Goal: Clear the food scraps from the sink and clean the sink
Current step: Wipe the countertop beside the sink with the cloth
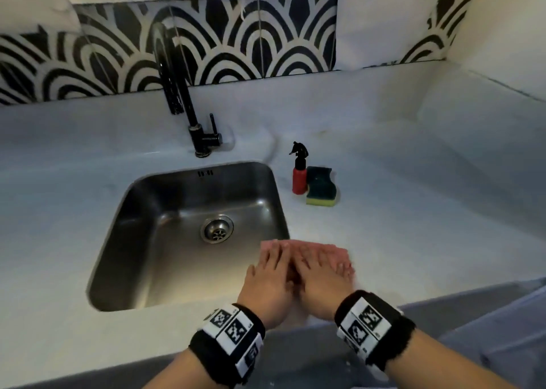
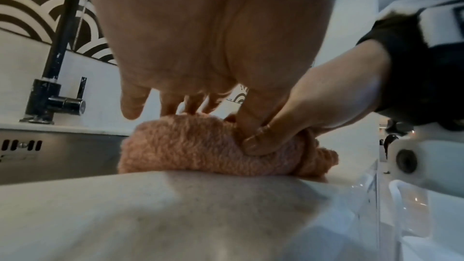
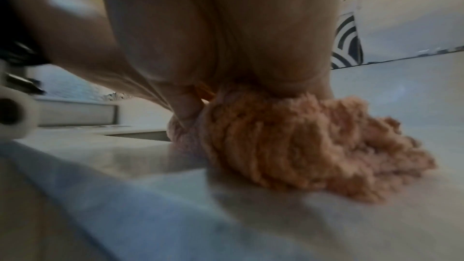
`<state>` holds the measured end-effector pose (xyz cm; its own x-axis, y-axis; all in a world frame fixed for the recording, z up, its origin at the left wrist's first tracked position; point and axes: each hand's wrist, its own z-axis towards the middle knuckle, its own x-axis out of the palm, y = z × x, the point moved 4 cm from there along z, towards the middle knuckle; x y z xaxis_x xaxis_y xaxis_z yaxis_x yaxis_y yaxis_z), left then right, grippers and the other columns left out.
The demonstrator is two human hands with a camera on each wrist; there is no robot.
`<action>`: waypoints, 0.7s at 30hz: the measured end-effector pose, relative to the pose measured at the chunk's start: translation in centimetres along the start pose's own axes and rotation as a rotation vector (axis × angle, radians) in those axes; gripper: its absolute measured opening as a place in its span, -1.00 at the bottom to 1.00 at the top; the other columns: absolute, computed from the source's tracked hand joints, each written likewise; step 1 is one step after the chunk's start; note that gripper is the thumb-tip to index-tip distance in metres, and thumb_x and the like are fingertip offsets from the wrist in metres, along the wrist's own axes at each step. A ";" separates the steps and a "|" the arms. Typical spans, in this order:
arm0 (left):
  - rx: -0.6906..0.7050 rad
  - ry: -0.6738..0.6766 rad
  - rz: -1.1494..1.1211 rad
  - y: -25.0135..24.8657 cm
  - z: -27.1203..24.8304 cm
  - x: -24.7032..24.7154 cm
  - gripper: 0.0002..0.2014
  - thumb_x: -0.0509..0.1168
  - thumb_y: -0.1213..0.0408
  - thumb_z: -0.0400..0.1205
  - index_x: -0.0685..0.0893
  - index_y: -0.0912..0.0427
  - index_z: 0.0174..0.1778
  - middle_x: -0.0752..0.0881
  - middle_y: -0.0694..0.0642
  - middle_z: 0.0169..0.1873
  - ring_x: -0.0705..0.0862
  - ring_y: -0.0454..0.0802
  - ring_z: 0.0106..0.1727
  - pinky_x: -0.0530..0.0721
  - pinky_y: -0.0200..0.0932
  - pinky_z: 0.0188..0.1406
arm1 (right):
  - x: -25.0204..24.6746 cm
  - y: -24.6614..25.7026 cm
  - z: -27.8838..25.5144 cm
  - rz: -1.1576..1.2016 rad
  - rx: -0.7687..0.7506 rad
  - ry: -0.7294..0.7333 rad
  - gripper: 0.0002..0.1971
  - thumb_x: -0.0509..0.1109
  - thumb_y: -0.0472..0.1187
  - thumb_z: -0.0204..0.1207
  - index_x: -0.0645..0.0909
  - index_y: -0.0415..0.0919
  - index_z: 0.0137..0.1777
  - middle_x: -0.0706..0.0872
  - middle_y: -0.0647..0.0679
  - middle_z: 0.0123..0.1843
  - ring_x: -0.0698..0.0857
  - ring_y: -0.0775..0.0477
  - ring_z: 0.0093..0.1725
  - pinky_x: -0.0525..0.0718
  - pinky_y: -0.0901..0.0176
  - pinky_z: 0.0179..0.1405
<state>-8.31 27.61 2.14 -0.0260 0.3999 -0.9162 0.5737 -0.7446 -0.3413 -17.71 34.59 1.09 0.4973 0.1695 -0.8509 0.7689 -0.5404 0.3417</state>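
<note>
The steel sink (image 1: 165, 199) looks bare around its drain (image 1: 217, 229); I see no scraps in it. A pink terry cloth (image 1: 310, 244) lies bunched on the white counter at the sink's front right corner. My left hand (image 1: 276, 255) rests on the cloth (image 2: 188, 142) with its fingers straight. Beside it, touching it, my right hand (image 1: 323, 263) covers the cloth's right part. In the left wrist view the right thumb (image 2: 261, 142) digs into the cloth's near side. The right wrist view shows the cloth (image 3: 301, 146) crumpled under the palm.
A black faucet (image 1: 177, 93) stands behind the sink. A red spray bottle (image 1: 299, 178) and a green and yellow sponge (image 1: 320, 187) sit on the counter (image 1: 413, 211) right of the sink. The counter's front edge runs just below my wrists.
</note>
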 end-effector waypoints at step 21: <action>-0.426 -0.163 0.196 5.1 -8.3 1.5 -0.66 0.09 0.07 0.31 0.61 -0.08 -0.05 0.76 0.18 -0.03 0.76 0.23 -0.13 0.69 0.16 -0.30 | 0.2 6.6 -1.5 0.003 -0.452 -0.060 -0.47 0.21 0.05 0.61 0.29 -0.01 0.56 0.16 -0.01 0.66 0.33 -0.11 0.57 0.30 0.09 0.55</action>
<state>1.32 28.84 0.78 0.0075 0.1596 -0.9872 0.8631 -0.4995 -0.0742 -11.91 32.29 3.80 0.4859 0.1128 -0.8667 0.8723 -0.1244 0.4729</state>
